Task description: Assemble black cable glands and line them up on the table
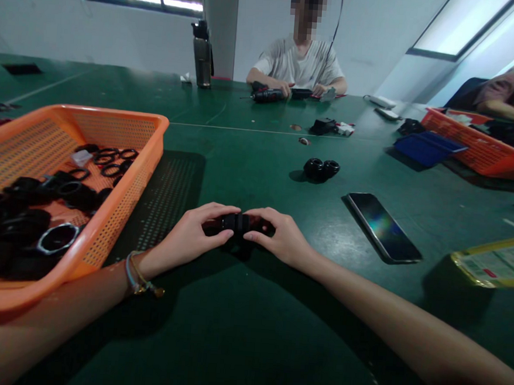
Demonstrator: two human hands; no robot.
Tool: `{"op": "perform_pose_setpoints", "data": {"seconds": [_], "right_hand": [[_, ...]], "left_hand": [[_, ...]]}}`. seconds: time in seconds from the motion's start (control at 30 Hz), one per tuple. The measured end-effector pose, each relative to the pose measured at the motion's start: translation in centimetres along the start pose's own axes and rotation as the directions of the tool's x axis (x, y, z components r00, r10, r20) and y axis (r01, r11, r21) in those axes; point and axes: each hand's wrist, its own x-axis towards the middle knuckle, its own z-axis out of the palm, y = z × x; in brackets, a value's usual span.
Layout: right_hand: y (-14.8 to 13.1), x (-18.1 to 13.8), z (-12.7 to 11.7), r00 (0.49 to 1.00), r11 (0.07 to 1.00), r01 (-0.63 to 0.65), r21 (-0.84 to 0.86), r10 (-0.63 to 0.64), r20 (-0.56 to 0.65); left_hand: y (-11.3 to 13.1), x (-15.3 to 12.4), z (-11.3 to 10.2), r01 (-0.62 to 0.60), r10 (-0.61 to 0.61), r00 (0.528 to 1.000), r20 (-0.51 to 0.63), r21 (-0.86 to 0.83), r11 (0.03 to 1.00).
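Note:
Between my two hands, just above the green table (pixel 237 343), is a black ribbed cylindrical part (pixel 236 223). My left hand (pixel 201 229) grips its left end between thumb and fingers, a bracelet round the wrist. From the other side my right hand (pixel 280 235) pinches the right end the same way. The part lies sideways, and its ends are partly covered by my fingers. Farther off, right of centre, two similar black round parts (pixel 321 169) stand side by side on the table.
An orange basket (pixel 154 150) of black rings and round parts stands close at left. A phone (pixel 382 227) and a yellow-edged package (pixel 494 262) lie at right. Beyond are a blue tray (pixel 430 147), another orange basket (pixel 475 146), a bottle (pixel 202 56), a power drill (pixel 268 95) and two people.

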Motion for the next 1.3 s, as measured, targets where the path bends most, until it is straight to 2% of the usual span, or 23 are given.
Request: {"op": "perform_pose_setpoints", "data": {"seconds": [1.3], "right_hand": [[-0.18,0.07,-0.06,1.0,0.999,-0.018,-0.041,0.018,0.01]], "left_hand": [[-0.01,0.01,0.02,-0.005,0.005,1.0,0.0,-0.004,1.0]]}}
